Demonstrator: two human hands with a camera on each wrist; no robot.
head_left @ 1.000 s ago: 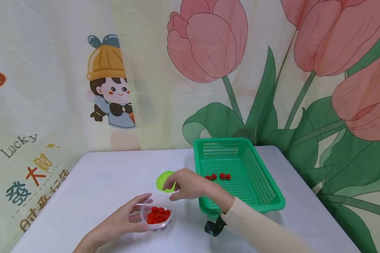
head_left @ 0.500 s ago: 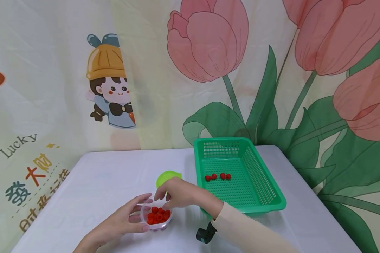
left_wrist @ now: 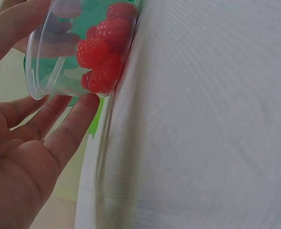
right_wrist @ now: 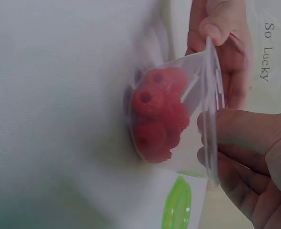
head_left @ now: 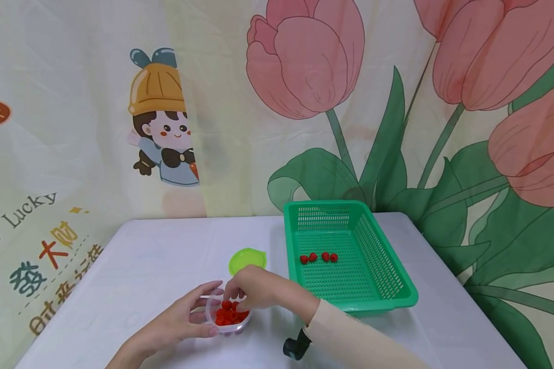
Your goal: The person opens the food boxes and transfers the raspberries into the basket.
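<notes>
A clear plastic container [right_wrist: 193,160] of red raspberries [right_wrist: 152,114] sits on the white table. My left hand [head_left: 180,320] holds it from the left, fingers and thumb spread around its side. From the right, my right hand [head_left: 255,287] reaches over the rim with bent fingers. In the right wrist view its fingertips [right_wrist: 208,125] dip just inside the mouth, above the fruit and apart from it, with no raspberry between them. Behind the container lies a lime-green lid [head_left: 246,260].
At the right stands a green perforated basket [head_left: 346,241] with several raspberries [head_left: 325,257] in a row on its floor. A black wrist camera [head_left: 296,346] hangs below the right sleeve [head_left: 341,328]. A printed tulip curtain [head_left: 221,128] closes off the back of the table.
My right hand has moved from beside the lid down and toward me, into the container's mouth, uncovering the lid and the leftmost raspberry in the basket. My left hand has stayed on the container.
</notes>
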